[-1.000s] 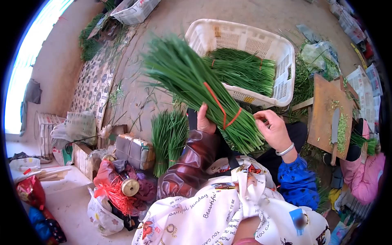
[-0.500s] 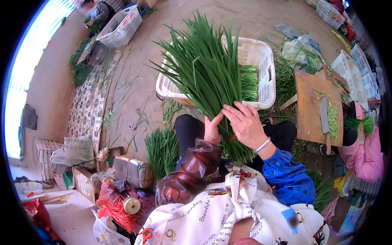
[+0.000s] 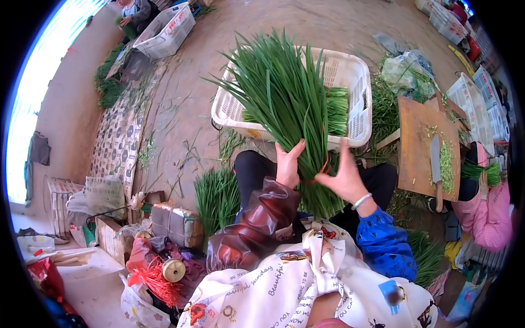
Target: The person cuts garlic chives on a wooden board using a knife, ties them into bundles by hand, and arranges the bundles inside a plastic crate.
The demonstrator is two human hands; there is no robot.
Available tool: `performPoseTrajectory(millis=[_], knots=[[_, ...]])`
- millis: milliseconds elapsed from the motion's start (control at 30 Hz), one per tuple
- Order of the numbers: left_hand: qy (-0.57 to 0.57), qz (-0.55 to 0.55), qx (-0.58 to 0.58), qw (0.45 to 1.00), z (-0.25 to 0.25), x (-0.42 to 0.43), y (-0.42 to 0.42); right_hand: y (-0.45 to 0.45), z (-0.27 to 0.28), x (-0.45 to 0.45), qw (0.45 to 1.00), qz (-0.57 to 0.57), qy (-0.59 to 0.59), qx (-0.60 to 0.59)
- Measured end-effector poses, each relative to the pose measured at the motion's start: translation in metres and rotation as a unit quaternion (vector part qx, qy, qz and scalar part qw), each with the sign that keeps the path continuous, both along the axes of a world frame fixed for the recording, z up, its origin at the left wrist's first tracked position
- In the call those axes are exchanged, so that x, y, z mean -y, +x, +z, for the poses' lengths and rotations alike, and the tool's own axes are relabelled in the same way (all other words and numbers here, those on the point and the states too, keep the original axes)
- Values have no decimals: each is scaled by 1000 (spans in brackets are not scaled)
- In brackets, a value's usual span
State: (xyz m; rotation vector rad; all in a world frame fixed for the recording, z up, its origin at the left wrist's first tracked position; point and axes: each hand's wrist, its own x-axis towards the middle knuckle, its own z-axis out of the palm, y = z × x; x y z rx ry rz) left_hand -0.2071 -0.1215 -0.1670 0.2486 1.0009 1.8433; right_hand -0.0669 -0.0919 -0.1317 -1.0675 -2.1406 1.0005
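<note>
Between the two hands, above the lap, a thick bunch of long flat green stalks (image 3: 284, 104) stands tilted, its leafy tips fanned up and to the left. Around its lower part runs a thin red band (image 3: 324, 165), slanting loosely across the stalks. At its left side rests the bare left hand (image 3: 288, 164), thumb raised apart from the forefinger; its other fingers are hidden, so I cannot tell whether it grips. On the right, the bare right hand (image 3: 345, 177) is spread wide, clasping nothing, its thumb at the red band. Behind the tips sits a white slatted plastic crate (image 3: 360, 82) holding more cut green stalks (image 3: 337, 112). Left of the knees, upright green bundles (image 3: 217, 197) stand on the floor. To the right, a brown wooden board (image 3: 413, 142) bears a wooden-handled knife (image 3: 436, 158) and chopped pale-green bits (image 3: 447, 169); beyond it shows a co-worker's pink checked sleeve (image 3: 495, 218)
</note>
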Motion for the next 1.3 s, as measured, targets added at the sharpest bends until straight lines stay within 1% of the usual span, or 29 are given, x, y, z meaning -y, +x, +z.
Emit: performPoseTrajectory(millis=[33,67,100,167,200,233,300,333,367,433,467,500,567,633,700,733,767,833,867,900,933,967,1033,1100,1133,1167,1200,1233,1300], knots=[[-6,0,-6,1000,2,-4,2,0,-4,0,978,57,-202,16],[-29,-13,-25,999,5,-7,3,-6,-9,0,986,80,-136,-54],[-25,-21,-26,999,13,-9,4,-5,-8,-3,987,72,-132,-56],[20,-80,-65,994,35,-8,-2,-4,-12,-9,952,82,-229,-187],[8,-122,-49,991,57,-2,-4,-2,-17,-9,943,78,-235,-220],[15,-145,-87,986,49,1,-14,1,-16,-8,944,74,-231,-223],[-12,-145,-187,971,39,8,-31,5,-14,-9,905,80,-306,-286],[-59,-171,-184,966,33,10,-36,6,-8,-8,892,88,-321,-306],[-58,-176,-186,965,26,10,-37,6,-5,-5,892,84,-319,-309],[-78,-308,-147,937,26,9,-33,6,-3,-1,893,88,-317,-308],[-80,-324,-158,929,26,5,-30,4,-11,1,902,87,-301,-298],[-80,-323,-159,929,27,1,-29,3,-9,4,901,88,-302,-299],[-13,-338,-49,940,33,-8,-28,-3,-4,8,905,82,-283,-307],[-15,-298,-36,954,45,-14,-32,-13,0,10,901,75,-290,-314],[-60,-299,-10,952,52,-18,-45,-28,0,13,915,52,-232,-325],[-62,-292,-39,954,60,-19,-53,-35,6,12,918,73,-207,-329],[-73,-292,-48,953,66,-20,-63,-38,12,10,917,72,-207,-333],[-81,-319,-49,943,88,-15,-86,-43,23,7,953,162,-139,-217],[-97,-324,-63,939,97,-11,-99,-41,31,8,957,189,-141,-168],[-113,-329,-77,934,104,-6,-112,-40,34,9,955,193,-142,-172],[-119,-331,-102,931,109,-1,-123,-39,35,10,954,250,-161,-42],[-123,-326,-104,931,113,5,-133,-37,37,12,932,303,-177,90],[-140,-313,-216,914,115,20,-147,-36,38,21,930,317,-170,71],[-151,-316,-214,912,100,34,-158,-40,30,32,948,302,-21,-95],[-167,-306,-234,908,90,42,-160,-45,28,36,951,284,49,-109],[-182,-297,-255,902,81,51,-164,-52,24,39,950,279,86,-115],[-221,-283,-224,906,75,58,-158,-58,20,41,945,275,140,-109],[-231,-285,-219,904,65,65,-154,-64,16,43,938,269,193,-102],[-228,-285,-197,910,34,78,-152,-74,-2,50,939,275,190,-78]])
